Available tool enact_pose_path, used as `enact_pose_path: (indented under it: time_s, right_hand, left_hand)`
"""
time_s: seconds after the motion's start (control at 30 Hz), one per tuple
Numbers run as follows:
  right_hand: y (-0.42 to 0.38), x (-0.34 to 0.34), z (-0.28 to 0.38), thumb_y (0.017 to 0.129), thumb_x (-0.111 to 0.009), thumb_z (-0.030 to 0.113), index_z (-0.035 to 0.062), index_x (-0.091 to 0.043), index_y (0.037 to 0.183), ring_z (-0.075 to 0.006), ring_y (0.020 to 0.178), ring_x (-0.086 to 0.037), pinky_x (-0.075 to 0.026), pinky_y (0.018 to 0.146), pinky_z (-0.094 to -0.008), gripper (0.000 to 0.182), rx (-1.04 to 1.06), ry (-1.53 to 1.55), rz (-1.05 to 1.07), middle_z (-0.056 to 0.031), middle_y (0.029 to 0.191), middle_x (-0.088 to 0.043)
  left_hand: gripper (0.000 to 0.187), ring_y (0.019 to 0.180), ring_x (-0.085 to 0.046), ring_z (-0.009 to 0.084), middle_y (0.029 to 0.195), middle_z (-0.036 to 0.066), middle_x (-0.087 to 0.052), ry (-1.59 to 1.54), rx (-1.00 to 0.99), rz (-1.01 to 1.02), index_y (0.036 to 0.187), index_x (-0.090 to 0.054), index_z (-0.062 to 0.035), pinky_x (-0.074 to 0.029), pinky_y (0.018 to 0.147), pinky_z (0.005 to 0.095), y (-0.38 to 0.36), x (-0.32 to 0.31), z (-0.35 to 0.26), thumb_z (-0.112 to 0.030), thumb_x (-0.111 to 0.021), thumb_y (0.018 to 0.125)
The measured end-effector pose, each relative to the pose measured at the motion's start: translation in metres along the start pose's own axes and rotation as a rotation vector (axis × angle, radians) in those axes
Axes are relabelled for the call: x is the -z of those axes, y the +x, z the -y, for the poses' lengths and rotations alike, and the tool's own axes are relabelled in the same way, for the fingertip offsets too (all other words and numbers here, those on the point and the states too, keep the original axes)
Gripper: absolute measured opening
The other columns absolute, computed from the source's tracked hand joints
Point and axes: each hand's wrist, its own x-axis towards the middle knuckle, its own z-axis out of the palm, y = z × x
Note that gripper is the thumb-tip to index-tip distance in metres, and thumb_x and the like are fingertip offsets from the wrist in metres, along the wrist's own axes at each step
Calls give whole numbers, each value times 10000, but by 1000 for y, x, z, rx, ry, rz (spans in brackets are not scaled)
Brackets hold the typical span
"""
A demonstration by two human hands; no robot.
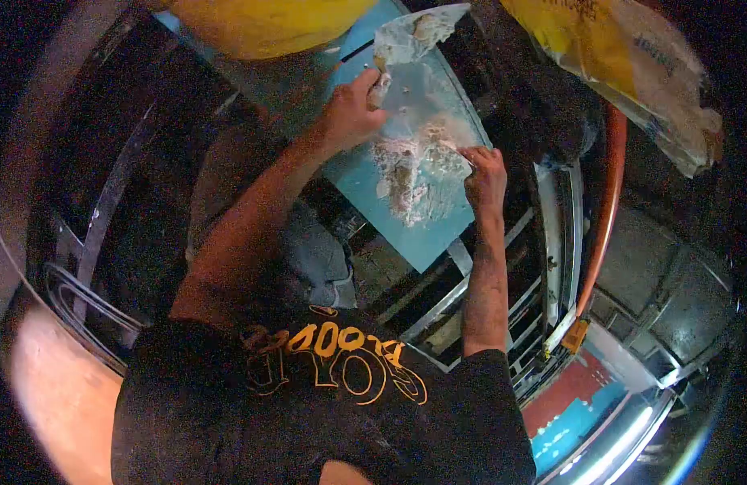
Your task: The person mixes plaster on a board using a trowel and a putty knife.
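A light blue board [426, 242] lies in front of me, with a whitish and brown crumbly smear [414, 174] spread over its middle. My left hand [351, 115] is at the board's left side, its fingers closed on the lower edge of a crumpled clear plastic bag [414, 39] that has pale residue on it. My right hand [485, 171] is at the right edge of the smear, fingers closed. Something thin and pale shows at its fingertips, but its kind is hard to make out.
A yellow bag [264, 24] lies beyond the board, and a yellow and clear printed bag [632, 69] hangs at upper right. An orange pipe [608, 202] runs down the right side. Metal bars [442, 303] sit below the board. A red and blue panel [571, 396] is at lower right.
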Motion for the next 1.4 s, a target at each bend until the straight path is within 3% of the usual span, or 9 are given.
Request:
enact_pose_path:
  time_s: [0.07,0.47,0.63,0.77,0.8,0.9,1.07,1.23,1.4]
  right_hand:
    - [-2,1,6,610,-468,-148,87,-676,926,-276,857,-556,-463,766,-326,446,-37,4,6,-68,896,-639]
    - [2,11,9,652,-469,-101,99,-681,921,-274,815,-582,-470,774,-335,396,-50,89,-69,-82,904,-659]
    - [18,18,4,618,-504,-86,53,-675,931,-226,768,-605,-473,754,-302,383,-205,111,2,-98,903,-657]
    - [17,27,-53,690,-622,-51,13,-614,1012,-136,820,-589,-466,730,-280,328,-538,548,355,-39,922,-646]
    - [10,12,-80,681,-726,96,45,-626,875,-108,708,-581,-477,667,-276,224,-420,648,320,-35,798,-657]
    - [17,8,-90,675,-728,85,43,-630,908,-113,701,-580,-481,670,-283,256,-531,677,594,-39,812,-660]
    - [20,-16,-119,756,-638,53,20,-653,1009,-154,757,-606,-476,683,-298,256,-385,382,489,-60,862,-672]
    - [3,-26,-105,741,-607,64,56,-670,1010,-188,825,-653,-481,728,-293,276,-511,176,248,-110,954,-687]
    - [-4,11,-10,628,-495,-26,94,-657,958,-329,882,-567,-467,794,-399,386,-245,13,-66,-113,980,-637]
  left_hand:
    - [380,821,-603,425,857,258,-595,-57,12,-1,1021,-482,14,-480,705,450,0,1,-4,-123,-590,683]
    - [354,718,-618,381,746,220,-589,-58,-83,-63,988,-468,4,-482,634,438,3,-2,6,-124,-590,681]
    - [486,754,-626,309,845,203,-606,-1,17,21,1114,-477,-8,-489,664,401,-3,10,-6,-152,-642,681]
    - [587,755,-629,290,878,201,-619,22,63,31,1201,-466,-19,-497,680,396,-2,8,-10,-163,-682,674]
    - [596,756,-629,286,882,195,-622,16,34,8,1205,-462,-16,-499,683,390,1,7,-5,-164,-685,672]
    - [616,771,-629,271,901,175,-630,-33,41,13,1216,-453,-3,-505,701,369,-1,0,4,-160,-689,669]
    - [600,825,-624,227,940,137,-634,20,75,68,1215,-451,12,-501,738,338,-2,7,-3,-132,-677,678]
    - [434,831,-634,354,857,222,-620,-36,-24,-7,1064,-488,2,-496,712,402,1,-2,5,-112,-640,674]
    - [447,818,-631,368,859,222,-621,-95,14,-14,1071,-486,4,-495,704,403,0,-5,8,-126,-636,671]
